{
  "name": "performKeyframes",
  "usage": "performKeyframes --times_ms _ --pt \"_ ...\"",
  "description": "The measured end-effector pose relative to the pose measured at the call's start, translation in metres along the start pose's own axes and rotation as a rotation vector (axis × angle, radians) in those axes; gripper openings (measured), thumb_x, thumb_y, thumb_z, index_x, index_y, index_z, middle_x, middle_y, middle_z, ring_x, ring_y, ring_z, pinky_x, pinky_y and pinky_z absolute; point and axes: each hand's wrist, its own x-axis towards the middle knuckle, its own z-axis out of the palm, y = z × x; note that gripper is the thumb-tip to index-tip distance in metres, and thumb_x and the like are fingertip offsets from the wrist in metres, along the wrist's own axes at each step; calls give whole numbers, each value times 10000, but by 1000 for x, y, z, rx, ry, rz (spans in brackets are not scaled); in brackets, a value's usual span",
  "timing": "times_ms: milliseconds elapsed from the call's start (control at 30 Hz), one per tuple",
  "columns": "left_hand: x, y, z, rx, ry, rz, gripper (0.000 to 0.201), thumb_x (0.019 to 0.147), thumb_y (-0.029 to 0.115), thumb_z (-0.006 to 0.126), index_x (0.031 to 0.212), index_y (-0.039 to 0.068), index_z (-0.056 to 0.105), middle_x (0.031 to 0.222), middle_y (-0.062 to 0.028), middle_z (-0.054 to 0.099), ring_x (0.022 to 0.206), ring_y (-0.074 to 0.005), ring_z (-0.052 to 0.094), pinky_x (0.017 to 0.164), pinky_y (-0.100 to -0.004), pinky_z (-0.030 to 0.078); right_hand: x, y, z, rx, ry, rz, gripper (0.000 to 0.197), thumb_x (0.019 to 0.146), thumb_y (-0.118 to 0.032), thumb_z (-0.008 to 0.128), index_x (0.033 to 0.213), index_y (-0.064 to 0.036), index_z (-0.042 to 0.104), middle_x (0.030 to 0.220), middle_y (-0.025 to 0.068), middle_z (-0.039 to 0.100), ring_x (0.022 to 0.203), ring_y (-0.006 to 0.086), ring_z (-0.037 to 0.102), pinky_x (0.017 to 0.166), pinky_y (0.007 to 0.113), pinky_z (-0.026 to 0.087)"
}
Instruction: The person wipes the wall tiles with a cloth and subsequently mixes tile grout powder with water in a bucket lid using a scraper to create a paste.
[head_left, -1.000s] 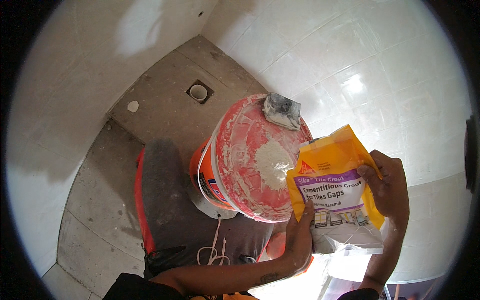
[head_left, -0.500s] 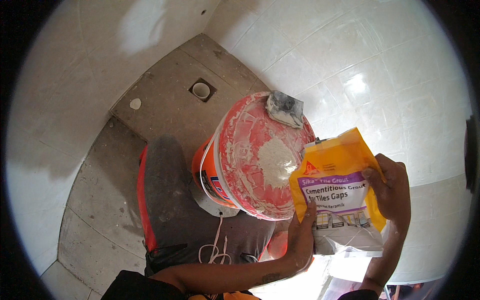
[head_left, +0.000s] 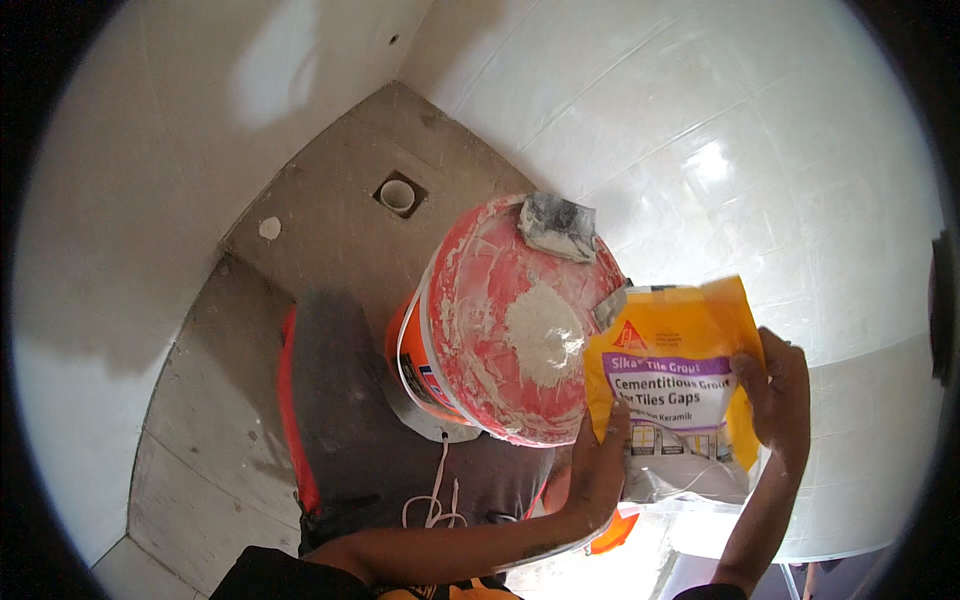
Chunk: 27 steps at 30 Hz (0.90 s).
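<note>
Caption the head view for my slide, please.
Left hand and right hand hold a yellow-and-white bag near a red lid bearing pale powder.

Ahead of you, a pale wall (head_left: 150, 180) on your left and a glossy tiled wall (head_left: 640, 110) on your right meet at the far corner of the floor (head_left: 330, 190), which is grey-brown and smudged. Toward that corner you have a round white pipe (head_left: 397, 196) set in a square hole (head_left: 420, 183), with a whitish blotch (head_left: 270, 228) nearer the floor's left edge. Bright glare (head_left: 708, 160) catches the tiles, while shadow (head_left: 110, 345) dulls part of the left side.
</note>
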Motion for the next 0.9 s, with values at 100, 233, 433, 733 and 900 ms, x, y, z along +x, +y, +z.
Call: performKeyframes --times_ms 100,233,433,733,900 --pt "0 -9 -1 118 -76 153 386 977 305 498 1209 5 424 1074 -91 568 979 -123 543 878 -275 439 -21 31 7 275 73 -133 364 795 -262 715 977 32 601 795 118 661 682 164 623 643 316 501" --pt "-3 -5 -3 129 -182 290 348 965 215 520 1214 -4 414 1066 -89 570 990 -140 546 879 -289 441 -33 47 17 534 103 -90 494 752 -305 765 1075 22 586 914 76 657 771 167 612 705 316 507" --pt "12 18 4 525 -343 676 393 934 206 551 1240 11 400 1051 -81 551 958 -144 534 851 -291 437 -38 63 37 911 481 -73 351 846 -177 625 1121 22 537 955 69 625 866 143 606 773 306 502" --pt "69 83 134 1180 -703 694 787 937 615 77 1375 -4 286 1244 -222 444 1112 -292 482 987 -450 335 -42 94 20 951 1244 -61 262 892 -223 621 982 23 629 804 59 637 703 101 572 665 261 465" --pt "79 124 149 1107 -579 513 940 841 762 33 1446 81 266 1440 -223 326 1283 -313 423 1088 -489 216 -59 172 38 996 1465 95 196 868 -160 620 961 12 635 764 60 633 669 107 577 596 265 464"
